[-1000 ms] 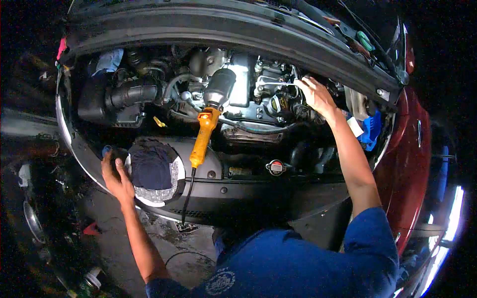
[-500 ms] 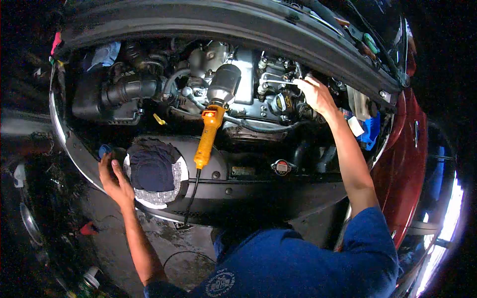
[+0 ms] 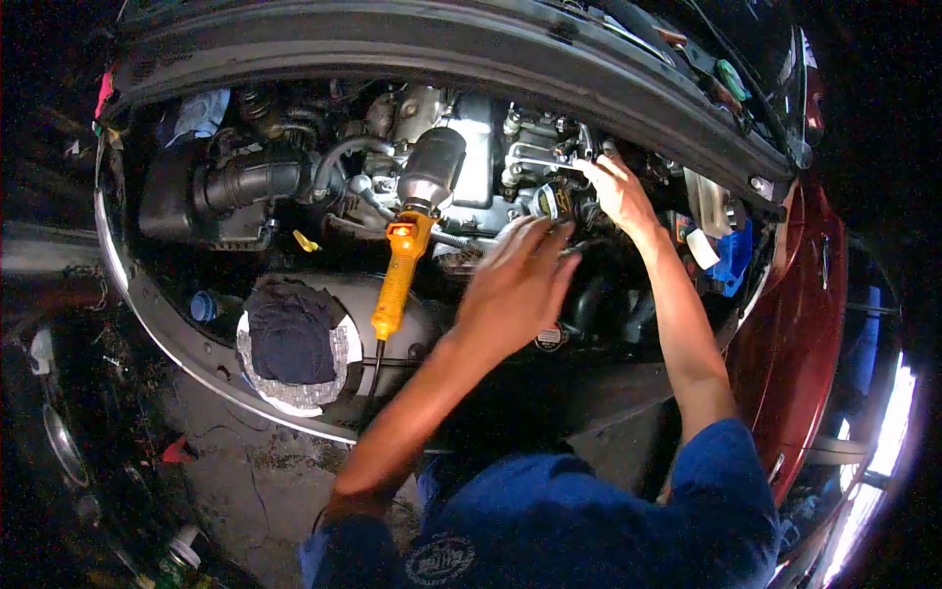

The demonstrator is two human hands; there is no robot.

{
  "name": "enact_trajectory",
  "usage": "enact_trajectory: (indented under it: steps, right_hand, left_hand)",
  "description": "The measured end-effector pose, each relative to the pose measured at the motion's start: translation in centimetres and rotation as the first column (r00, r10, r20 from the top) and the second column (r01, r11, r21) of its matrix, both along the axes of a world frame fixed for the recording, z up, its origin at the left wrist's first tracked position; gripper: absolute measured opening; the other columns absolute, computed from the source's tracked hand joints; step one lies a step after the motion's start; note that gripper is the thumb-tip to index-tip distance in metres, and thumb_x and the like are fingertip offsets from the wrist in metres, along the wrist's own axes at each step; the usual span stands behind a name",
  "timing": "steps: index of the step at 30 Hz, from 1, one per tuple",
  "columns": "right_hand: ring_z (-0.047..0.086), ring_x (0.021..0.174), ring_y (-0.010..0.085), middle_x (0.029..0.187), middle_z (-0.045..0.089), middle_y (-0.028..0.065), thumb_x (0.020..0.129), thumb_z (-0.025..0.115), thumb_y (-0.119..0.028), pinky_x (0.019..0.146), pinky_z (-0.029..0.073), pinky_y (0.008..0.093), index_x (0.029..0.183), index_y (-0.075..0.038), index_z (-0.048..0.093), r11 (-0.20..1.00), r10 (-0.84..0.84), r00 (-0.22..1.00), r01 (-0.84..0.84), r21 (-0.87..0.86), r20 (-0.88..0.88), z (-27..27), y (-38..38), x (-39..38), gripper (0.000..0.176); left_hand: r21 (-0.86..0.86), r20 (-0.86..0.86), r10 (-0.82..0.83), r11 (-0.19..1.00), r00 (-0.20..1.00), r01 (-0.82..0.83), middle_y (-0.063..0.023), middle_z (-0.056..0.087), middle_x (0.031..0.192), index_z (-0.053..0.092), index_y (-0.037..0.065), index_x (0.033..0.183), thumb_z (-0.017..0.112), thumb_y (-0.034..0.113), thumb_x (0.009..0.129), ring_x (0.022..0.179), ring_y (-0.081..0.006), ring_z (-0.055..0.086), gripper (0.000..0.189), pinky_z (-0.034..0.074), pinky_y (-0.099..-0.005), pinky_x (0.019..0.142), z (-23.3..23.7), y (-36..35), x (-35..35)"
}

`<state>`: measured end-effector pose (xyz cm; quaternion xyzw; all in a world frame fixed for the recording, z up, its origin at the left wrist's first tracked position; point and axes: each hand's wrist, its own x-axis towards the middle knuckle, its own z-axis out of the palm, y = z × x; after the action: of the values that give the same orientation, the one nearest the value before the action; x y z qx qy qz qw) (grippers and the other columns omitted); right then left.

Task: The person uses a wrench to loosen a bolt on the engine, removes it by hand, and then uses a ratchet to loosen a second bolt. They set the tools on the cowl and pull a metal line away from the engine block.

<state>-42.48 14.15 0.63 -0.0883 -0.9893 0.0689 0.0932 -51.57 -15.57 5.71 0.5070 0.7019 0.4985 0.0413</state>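
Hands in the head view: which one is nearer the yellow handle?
The left hand, blurred, just right of the yellow handle; the right hand is farther off, past the black cap.

The person wore a navy-blue, short-sleeved fabric shirt (image 3: 608, 525), its round, pale printed emblem (image 3: 440, 560) at six o'clock, the lettering blurred. Plain blue sleeves showed at seven and four o'clock; the left hand (image 3: 515, 285) and right hand (image 3: 620, 199) were ungloved.

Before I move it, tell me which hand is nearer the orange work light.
Left. The left hand is to the right of the orange work light, apart from its handle; the right hand is farther off to the right.
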Motion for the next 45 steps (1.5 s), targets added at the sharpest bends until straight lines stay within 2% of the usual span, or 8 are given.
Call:
enact_trajectory:
  steps: [9, 13, 19, 20, 23, 25, 27, 45]
  right_hand:
    - [0.064, 0.11, 0.0366, 0.117, 0.067, 0.0184, 0.09, 0.061, -0.005, 0.103, 0.051, 0.0441, 0.118, -0.008, 0.069, 0.985, -0.028, 0.999, 0.036, 0.172, -0.045, -1.6, 1.0, 0.6, 0.03]
    - [0.069, 0.095, 0.0334, 0.105, 0.072, 0.0162, 0.097, 0.06, -0.018, 0.088, 0.055, 0.04, 0.113, -0.007, 0.072, 0.985, -0.123, 0.99, 0.114, -0.127, -0.066, -1.2, 1.1, 0.9, 0.022]
    - [0.061, 0.076, 0.0107, 0.091, 0.071, 0.0001, 0.101, 0.063, -0.033, 0.071, 0.049, 0.0288, 0.111, -0.004, 0.072, 0.223, -0.662, 0.749, 0.243, -0.944, 0.036, -3.2, 2.2, -0.1, 0.033]
    - [0.057, 0.078, 0.0084, 0.092, 0.068, 0.0031, 0.104, 0.057, -0.033, 0.068, 0.045, 0.0251, 0.104, -0.005, 0.071, 0.389, -0.696, 0.713, 0.272, -0.88, -0.087, -4.9, 2.3, -0.8, 0.031]
    - [0.051, 0.077, 0.0099, 0.082, 0.058, 0.0023, 0.106, 0.047, -0.032, 0.067, 0.043, 0.0238, 0.09, -0.005, 0.063, 0.188, -0.671, 0.724, -0.039, -0.981, -0.157, -2.8, 0.3, -1.5, 0.036]
    - [0.038, 0.064, 0.0127, 0.068, 0.036, -0.0014, 0.102, 0.045, -0.027, 0.062, 0.041, 0.0249, 0.073, -0.008, 0.045, -0.45, -0.622, 0.755, -0.561, -0.695, -0.207, -1.4, -0.3, -2.8, 0.034]
    - [0.034, 0.058, 0.0135, 0.063, 0.036, -0.0016, 0.097, 0.047, -0.022, 0.056, 0.036, 0.027, 0.066, -0.013, 0.039, -0.566, -0.631, 0.746, -0.632, -0.53, -0.215, -2.2, 0.8, -2.4, 0.033]
    - [0.037, 0.054, 0.0155, 0.064, 0.036, 0.001, 0.096, 0.04, -0.008, 0.052, 0.038, 0.0315, 0.07, -0.012, 0.041, -0.04, -0.896, 0.397, -0.52, -0.853, -0.2, 0.0, -3.4, -5.7, 0.026]
  left_hand:
    - [-0.1, -0.087, 0.035, 0.994, 0.996, -0.044, -0.0311, 0.056, 0.131, 0.057, -0.014, 0.125, 0.058, 0.012, 0.085, 0.12, -0.0436, 0.05, 0.048, 0.036, -0.0535, 0.106, -7.9, 16.6, 0.2]
    - [-0.08, -0.11, 0.125, 0.988, 0.986, -0.134, -0.026, 0.061, 0.117, 0.067, -0.004, 0.11, 0.055, 0.02, 0.092, 0.11, -0.0423, 0.056, 0.032, 0.043, -0.0504, 0.099, -8.9, 17.4, -0.5]
    - [0.005, -0.036, 0.149, 0.989, 0.988, -0.149, -0.0211, 0.063, 0.102, 0.072, 0.004, 0.094, 0.054, 0.031, 0.098, 0.096, -0.0377, 0.057, 0.033, 0.04, -0.0499, 0.088, -8.8, 18.1, -1.2]
    - [-0.063, -0.016, 0.145, 0.987, 0.989, -0.146, -0.022, 0.062, 0.1, 0.072, 0.001, 0.091, 0.053, 0.037, 0.099, 0.095, -0.038, 0.057, 0.041, 0.041, -0.0493, 0.088, -8.6, 18.1, -1.3]
    - [-0.01, -0.033, 0.176, 0.984, 0.984, -0.177, -0.0258, 0.061, 0.096, 0.069, -0.003, 0.091, 0.055, 0.043, 0.099, 0.093, -0.0417, 0.058, 0.049, 0.045, -0.051, 0.085, -8.9, 18.3, -1.3]
    - [-0.022, -0.056, 0.184, 0.982, 0.981, -0.186, -0.0237, 0.061, 0.096, 0.071, -0.003, 0.087, 0.05, 0.048, 0.1, 0.093, -0.0369, 0.057, 0.056, 0.04, -0.0494, 0.087, -9.1, 18.8, -1.2]
    - [-0.014, -0.064, 0.165, 0.986, 0.984, -0.167, -0.0234, 0.061, 0.097, 0.071, -0.002, 0.087, 0.049, 0.049, 0.1, 0.092, -0.0366, 0.058, 0.057, 0.04, -0.05, 0.086, -9.0, 18.8, -1.4]
    - [0.011, 0.32, -0.023, 1.0, 0.947, 0.021, -0.0294, 0.068, 0.095, 0.068, -0.007, 0.089, 0.051, 0.061, 0.096, 0.097, -0.0421, 0.064, 0.07, 0.047, -0.0493, 0.088, -8.7, 18.7, -3.5]
